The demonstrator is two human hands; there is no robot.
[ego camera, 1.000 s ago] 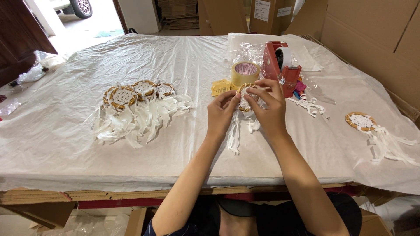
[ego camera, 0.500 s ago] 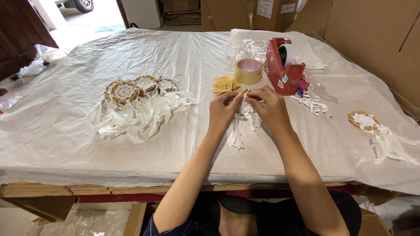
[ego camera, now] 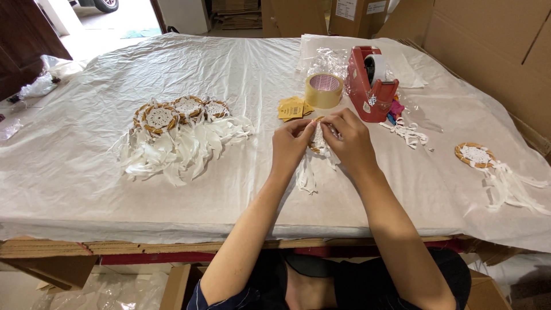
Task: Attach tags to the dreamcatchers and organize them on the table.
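The fingers (ego camera: 309,127) of the left hand (ego camera: 290,143) and those of the right hand (ego camera: 350,138) are pinched together on a small dreamcatcher (ego camera: 317,138), a woven ring with a white web, which they hold between them just above the middle of the worktop (ego camera: 86,178). Most of the ring is hidden behind the two hands, and its white feathers (ego camera: 307,172) hang down and trail onto the white sheet that covers the worktop, toward the near edge. Just beyond the hands, on the far side, lies a small stack of yellow cards (ego camera: 294,108), and right beside it stands a roll of tape (ego camera: 324,90), pale and wide. To the right of the roll sits a red tape dispenser (ego camera: 370,85) with a few small coloured bits at its near foot. Behind it are crumpled clear plastic bags (ego camera: 330,57). A loose bunch of white strands (ego camera: 408,133) lies on the sheet to the right of the hands. Far to the right, near the edge, lies a single dreamcatcher (ego camera: 475,155) flat with its feathers spread toward the near right corner. To the left, well apart from the hands, a pile of dreamcatchers (ego camera: 178,112) rests with their feathers fanned out toward the near side. Cardboard boxes (ego camera: 493,40) stand along the far and right sides.
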